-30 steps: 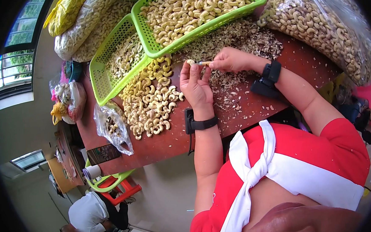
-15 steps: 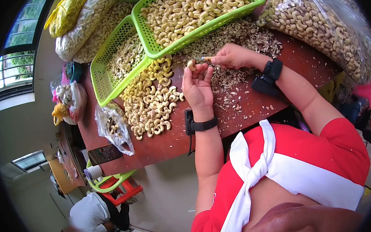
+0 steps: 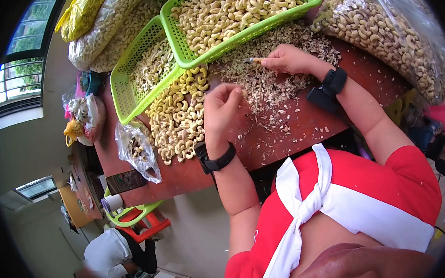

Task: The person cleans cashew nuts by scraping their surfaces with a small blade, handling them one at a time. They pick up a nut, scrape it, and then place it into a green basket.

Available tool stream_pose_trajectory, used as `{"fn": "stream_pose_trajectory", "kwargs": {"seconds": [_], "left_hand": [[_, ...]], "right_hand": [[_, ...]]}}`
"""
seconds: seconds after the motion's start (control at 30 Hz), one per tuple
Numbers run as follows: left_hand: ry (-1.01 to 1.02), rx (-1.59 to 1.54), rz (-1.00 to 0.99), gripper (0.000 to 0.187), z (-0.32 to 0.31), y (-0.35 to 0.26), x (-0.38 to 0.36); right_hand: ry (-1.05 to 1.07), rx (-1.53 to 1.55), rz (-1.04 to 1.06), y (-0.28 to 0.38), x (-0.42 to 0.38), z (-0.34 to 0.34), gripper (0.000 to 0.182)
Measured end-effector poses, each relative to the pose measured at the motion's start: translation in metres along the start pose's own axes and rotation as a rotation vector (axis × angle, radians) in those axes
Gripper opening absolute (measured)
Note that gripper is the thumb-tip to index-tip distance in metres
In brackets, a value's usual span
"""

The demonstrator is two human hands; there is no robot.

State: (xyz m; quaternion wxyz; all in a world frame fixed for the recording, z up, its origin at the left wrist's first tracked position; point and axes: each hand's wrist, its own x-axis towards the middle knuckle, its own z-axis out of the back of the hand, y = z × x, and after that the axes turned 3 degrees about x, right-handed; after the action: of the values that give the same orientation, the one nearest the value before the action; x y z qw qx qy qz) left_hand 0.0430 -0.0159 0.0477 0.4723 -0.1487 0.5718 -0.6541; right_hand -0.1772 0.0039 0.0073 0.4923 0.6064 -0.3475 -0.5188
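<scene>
My left hand (image 3: 222, 111) is turned back-up above the right edge of a loose pile of cashews (image 3: 176, 126), thumb and fingers pinched together. A pale bit of a cashew (image 3: 244, 93) shows at the fingertips, mostly hidden by them. My right hand (image 3: 290, 61) is closed around the wooden handle of a small knife (image 3: 256, 60), its short blade pointing left. The knife is over a heap of brown skin flakes and scraps (image 3: 275, 87) on the red-brown table (image 3: 209, 175).
A green basket (image 3: 247, 37) full of cashews stands at the back, overlapping a smaller green basket (image 3: 122, 89). Bulky clear bags of cashews (image 3: 379, 37) flank them. At the left lie a small plastic bag (image 3: 137, 154) and a phone (image 3: 127, 182). Another person (image 3: 110, 255) bends down beyond.
My left hand has turned from palm-up to back-up and moved left and down, away from the knife. My right hand has shifted slightly right and up with the knife.
</scene>
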Motion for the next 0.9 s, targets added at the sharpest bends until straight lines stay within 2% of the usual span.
{"fn": "stream_pose_trajectory", "kwargs": {"seconds": [0.07, 0.13, 0.2, 0.27, 0.33, 0.4, 0.47, 0.53, 0.6, 0.7, 0.73, 0.8, 0.83, 0.87, 0.9], "left_hand": [[-0.180, -0.414, -0.452, 0.035, 0.001, -0.041, -0.004], [-0.302, -0.400, -0.565, 0.039, 0.016, -0.059, -0.004], [-0.529, -0.286, -0.527, 0.029, 0.025, -0.054, -0.003], [-0.632, -0.038, -0.348, 0.021, 0.036, -0.029, -0.005], [-0.588, 0.111, -0.132, 0.017, 0.042, 0.002, -0.010], [-0.515, 0.321, -0.020, 0.016, 0.039, 0.027, -0.017], [-0.487, 0.579, -0.007, 0.017, 0.026, 0.037, -0.025], [-0.509, 0.862, -0.205, 0.018, 0.011, 0.039, -0.030], [-0.551, 0.901, -0.222, 0.016, 0.005, 0.040, -0.031], [-0.536, 0.535, -0.233, 0.016, 0.005, 0.039, -0.029], [-0.546, 0.532, -0.230, 0.016, 0.004, 0.030, -0.029], [-0.440, -0.425, -0.154, 0.021, 0.000, 0.018, -0.028], [-0.374, -0.563, -0.173, 0.025, 0.001, 0.023, -0.024], [-0.381, -0.565, -0.176, 0.025, 0.000, 0.024, -0.022], [-0.338, -0.729, -0.175, 0.024, -0.001, 0.025, -0.020]], "right_hand": [[0.000, 0.060, -0.011, 0.003, -0.001, -0.002, 0.039], [0.025, 0.106, 0.018, 0.005, -0.001, 0.001, 0.038], [0.024, 0.133, 0.007, 0.005, -0.003, 0.001, 0.038], [-0.056, -0.013, 0.040, -0.001, 0.002, 0.005, 0.037], [-0.040, -0.006, 0.027, -0.003, 0.003, 0.007, 0.036], [0.005, -0.025, 0.024, -0.004, 0.004, 0.007, 0.036], [-0.039, -0.073, 0.004, -0.001, 0.002, 0.004, 0.037], [-0.080, -0.130, -0.011, 0.000, 0.001, 0.001, 0.037], [-0.078, -0.158, 0.027, -0.001, 0.002, -0.001, 0.038], [-0.101, -0.132, 0.024, -0.002, 0.003, -0.004, 0.037], [-0.092, -0.137, 0.027, -0.002, 0.003, -0.004, 0.037], [-0.146, -0.191, 0.049, 0.001, 0.002, -0.006, 0.037], [-0.144, -0.189, 0.027, 0.005, 0.000, -0.008, 0.036], [-0.138, -0.193, 0.031, 0.009, -0.003, -0.010, 0.036], [-0.120, -0.148, 0.009, 0.013, -0.005, -0.012, 0.037]]}}
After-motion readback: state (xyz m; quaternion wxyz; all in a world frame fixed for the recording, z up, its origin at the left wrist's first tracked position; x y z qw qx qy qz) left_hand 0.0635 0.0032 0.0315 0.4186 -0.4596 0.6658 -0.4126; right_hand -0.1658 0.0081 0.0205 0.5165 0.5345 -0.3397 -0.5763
